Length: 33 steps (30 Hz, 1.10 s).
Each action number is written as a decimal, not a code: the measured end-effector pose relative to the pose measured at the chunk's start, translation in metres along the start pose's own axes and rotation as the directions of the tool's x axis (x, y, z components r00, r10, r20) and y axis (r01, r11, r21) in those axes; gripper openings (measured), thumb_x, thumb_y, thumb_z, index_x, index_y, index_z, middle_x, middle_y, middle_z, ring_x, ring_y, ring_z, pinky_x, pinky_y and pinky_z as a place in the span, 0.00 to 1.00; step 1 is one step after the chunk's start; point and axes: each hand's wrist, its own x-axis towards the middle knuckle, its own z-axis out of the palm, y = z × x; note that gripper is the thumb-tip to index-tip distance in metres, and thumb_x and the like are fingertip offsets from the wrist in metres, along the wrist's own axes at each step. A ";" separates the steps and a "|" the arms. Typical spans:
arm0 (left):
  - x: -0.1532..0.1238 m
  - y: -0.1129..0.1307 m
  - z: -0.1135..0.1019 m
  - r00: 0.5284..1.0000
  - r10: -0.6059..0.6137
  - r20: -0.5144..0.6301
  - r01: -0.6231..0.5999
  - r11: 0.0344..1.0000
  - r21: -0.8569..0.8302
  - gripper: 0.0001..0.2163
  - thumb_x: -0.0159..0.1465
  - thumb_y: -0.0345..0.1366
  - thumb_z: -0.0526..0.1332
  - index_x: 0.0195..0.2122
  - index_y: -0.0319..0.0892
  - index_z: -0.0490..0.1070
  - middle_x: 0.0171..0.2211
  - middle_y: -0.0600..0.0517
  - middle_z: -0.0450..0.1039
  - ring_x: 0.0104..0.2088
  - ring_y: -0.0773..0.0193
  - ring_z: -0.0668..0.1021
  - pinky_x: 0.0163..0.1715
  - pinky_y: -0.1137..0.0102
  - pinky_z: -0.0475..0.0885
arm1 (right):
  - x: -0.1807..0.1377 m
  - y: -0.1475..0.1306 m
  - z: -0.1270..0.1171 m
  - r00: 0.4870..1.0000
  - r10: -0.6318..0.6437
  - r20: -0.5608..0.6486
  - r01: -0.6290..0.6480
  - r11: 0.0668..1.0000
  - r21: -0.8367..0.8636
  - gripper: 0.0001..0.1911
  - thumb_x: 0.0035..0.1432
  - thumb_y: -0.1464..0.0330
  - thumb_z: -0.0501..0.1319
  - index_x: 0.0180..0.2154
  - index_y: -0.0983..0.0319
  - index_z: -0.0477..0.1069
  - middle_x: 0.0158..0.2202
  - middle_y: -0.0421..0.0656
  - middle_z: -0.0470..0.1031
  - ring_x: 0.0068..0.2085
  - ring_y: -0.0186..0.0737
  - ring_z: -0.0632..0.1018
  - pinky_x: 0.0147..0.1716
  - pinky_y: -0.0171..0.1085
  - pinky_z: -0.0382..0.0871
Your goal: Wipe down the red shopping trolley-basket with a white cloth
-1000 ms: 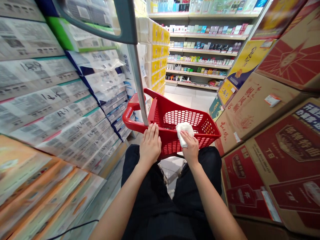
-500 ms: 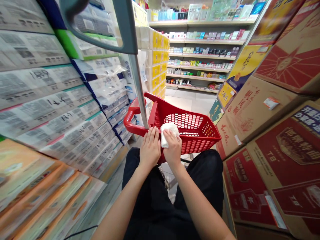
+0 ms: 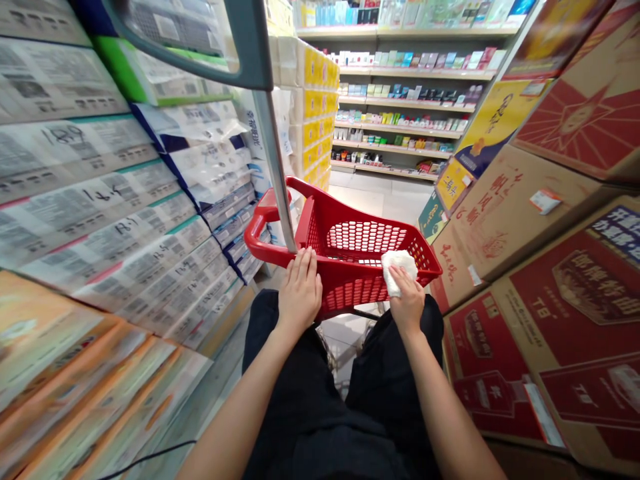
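Observation:
A red plastic shopping basket [image 3: 360, 240] on a grey pull handle [image 3: 270, 133] stands in front of my knees. My left hand [image 3: 300, 290] lies flat on its near rim beside the handle's pole, fingers stretched out together. My right hand [image 3: 407, 300] presses a white cloth [image 3: 397, 270] against the near rim toward the basket's right corner, fingers closed over the cloth. Inside the basket I see nothing.
Stacked tissue packs [image 3: 125, 200] wall the aisle on the left. Red and brown cardboard cartons [image 3: 540, 267] are piled on the right. Shelves of small goods [image 3: 400, 100] stand at the far end past a tiled floor [image 3: 375, 197]. My dark trousers fill the bottom.
My right hand slid the cloth left along the rim to beside my left hand, then back right to the basket's right corner. The left hand stayed put.

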 end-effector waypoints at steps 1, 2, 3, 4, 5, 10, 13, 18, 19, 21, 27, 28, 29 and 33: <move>0.000 0.000 0.000 1.000 0.001 -0.005 -0.001 1.000 0.000 0.26 0.69 0.33 0.46 0.68 0.35 0.50 0.67 0.42 0.55 0.68 0.54 0.57 0.65 0.57 0.55 | 0.001 -0.005 0.000 0.999 0.033 -0.004 -0.033 0.999 -0.006 0.32 0.48 0.79 0.52 0.55 0.56 0.70 0.58 0.42 0.72 0.61 0.42 0.70 0.57 0.45 0.56; 0.000 0.000 0.001 1.000 0.001 -0.009 -0.001 1.000 0.000 0.26 0.69 0.33 0.47 0.68 0.35 0.50 0.67 0.42 0.56 0.68 0.54 0.57 0.65 0.57 0.55 | 0.003 -0.015 0.002 0.998 0.063 -0.005 -0.063 0.998 -0.004 0.32 0.47 0.79 0.52 0.55 0.57 0.71 0.58 0.42 0.72 0.61 0.43 0.70 0.57 0.46 0.56; 0.000 0.000 0.001 1.000 0.002 -0.014 -0.002 1.000 0.001 0.26 0.69 0.33 0.47 0.68 0.35 0.50 0.67 0.42 0.56 0.68 0.54 0.57 0.65 0.57 0.55 | 0.004 -0.030 0.004 0.997 0.079 0.001 -0.079 0.997 0.009 0.32 0.47 0.79 0.52 0.54 0.57 0.71 0.57 0.43 0.73 0.61 0.44 0.70 0.57 0.46 0.56; 0.000 0.000 0.001 1.000 0.004 -0.019 -0.004 1.000 0.003 0.26 0.69 0.32 0.47 0.68 0.35 0.49 0.67 0.42 0.56 0.68 0.54 0.57 0.65 0.57 0.55 | 0.005 -0.050 0.008 0.997 0.076 0.017 -0.076 0.997 0.031 0.32 0.47 0.79 0.52 0.54 0.57 0.71 0.57 0.43 0.73 0.61 0.44 0.70 0.56 0.47 0.56; 0.000 0.000 0.001 1.000 0.004 -0.022 -0.004 1.000 0.006 0.26 0.68 0.32 0.47 0.68 0.35 0.49 0.67 0.42 0.56 0.68 0.53 0.57 0.65 0.56 0.55 | 0.007 -0.072 0.011 0.998 0.047 0.046 -0.050 0.996 0.069 0.32 0.47 0.79 0.53 0.53 0.57 0.72 0.56 0.43 0.74 0.60 0.43 0.71 0.56 0.46 0.56; 0.000 -0.003 -0.001 0.999 0.035 0.011 -0.035 0.999 0.031 0.26 0.68 0.32 0.48 0.67 0.33 0.51 0.67 0.42 0.55 0.68 0.53 0.56 0.65 0.58 0.55 | 0.007 -0.164 0.022 0.969 -0.210 0.128 0.171 0.950 0.262 0.34 0.49 0.80 0.52 0.57 0.56 0.68 0.60 0.39 0.70 0.63 0.38 0.67 0.59 0.42 0.52; 0.000 -0.003 -0.001 0.999 0.033 0.011 -0.033 0.999 0.041 0.25 0.68 0.32 0.48 0.67 0.32 0.52 0.67 0.42 0.56 0.68 0.54 0.56 0.65 0.58 0.55 | 0.004 -0.159 0.021 0.962 -0.236 0.135 0.189 0.937 0.294 0.35 0.49 0.81 0.50 0.58 0.55 0.67 0.59 0.38 0.70 0.63 0.36 0.67 0.60 0.41 0.53; 0.000 -0.001 0.000 1.000 0.010 0.003 -0.011 0.999 0.036 0.25 0.69 0.32 0.47 0.67 0.32 0.51 0.67 0.42 0.55 0.68 0.55 0.56 0.66 0.58 0.54 | -0.003 -0.075 0.013 0.982 -0.161 0.104 0.142 0.975 0.170 0.34 0.50 0.81 0.50 0.57 0.54 0.69 0.59 0.39 0.71 0.62 0.38 0.68 0.58 0.43 0.55; 0.000 0.000 0.000 1.000 0.006 0.002 -0.007 0.999 0.032 0.25 0.69 0.32 0.47 0.67 0.33 0.51 0.67 0.42 0.55 0.68 0.54 0.56 0.66 0.58 0.54 | -0.004 -0.056 0.010 0.988 -0.126 0.084 0.114 0.984 0.137 0.33 0.50 0.80 0.51 0.56 0.55 0.69 0.59 0.40 0.71 0.62 0.39 0.69 0.58 0.43 0.56; 0.000 0.000 0.000 1.000 0.001 0.000 -0.001 1.000 0.022 0.25 0.69 0.32 0.47 0.67 0.33 0.51 0.67 0.42 0.55 0.68 0.54 0.57 0.66 0.58 0.54 | -0.004 -0.025 0.003 0.997 -0.060 0.043 0.056 0.995 0.086 0.32 0.50 0.79 0.51 0.56 0.55 0.70 0.58 0.41 0.72 0.61 0.40 0.70 0.57 0.44 0.57; 0.001 0.001 0.001 1.000 -0.003 -0.003 0.003 1.000 0.016 0.25 0.69 0.33 0.47 0.67 0.33 0.51 0.67 0.41 0.55 0.68 0.54 0.57 0.66 0.57 0.54 | 0.012 -0.040 0.002 0.992 0.121 0.023 -0.122 0.992 0.039 0.31 0.45 0.80 0.52 0.51 0.57 0.74 0.55 0.44 0.75 0.59 0.45 0.72 0.56 0.48 0.58; 0.001 0.001 0.001 1.000 -0.004 -0.004 0.004 1.000 0.023 0.25 0.69 0.33 0.47 0.67 0.33 0.51 0.67 0.41 0.55 0.68 0.54 0.57 0.66 0.57 0.54 | 0.015 -0.059 0.005 0.993 0.108 0.052 -0.111 0.992 0.058 0.31 0.45 0.80 0.53 0.50 0.58 0.74 0.55 0.44 0.75 0.59 0.45 0.72 0.56 0.48 0.58; 0.000 0.000 0.002 1.000 -0.007 -0.006 0.007 0.999 0.031 0.25 0.69 0.33 0.47 0.67 0.32 0.51 0.67 0.42 0.55 0.68 0.54 0.57 0.66 0.57 0.54 | 0.017 -0.080 0.010 0.994 0.072 0.087 -0.080 0.993 0.092 0.30 0.45 0.80 0.53 0.50 0.58 0.75 0.54 0.45 0.75 0.59 0.45 0.73 0.55 0.47 0.59; 0.000 -0.002 0.001 1.000 0.021 0.010 -0.021 0.999 0.049 0.25 0.68 0.32 0.48 0.66 0.31 0.52 0.67 0.42 0.55 0.68 0.54 0.56 0.65 0.58 0.55 | 0.017 -0.154 0.025 0.976 -0.180 0.124 0.149 0.964 0.220 0.32 0.49 0.79 0.53 0.55 0.56 0.70 0.58 0.41 0.72 0.61 0.40 0.70 0.59 0.44 0.55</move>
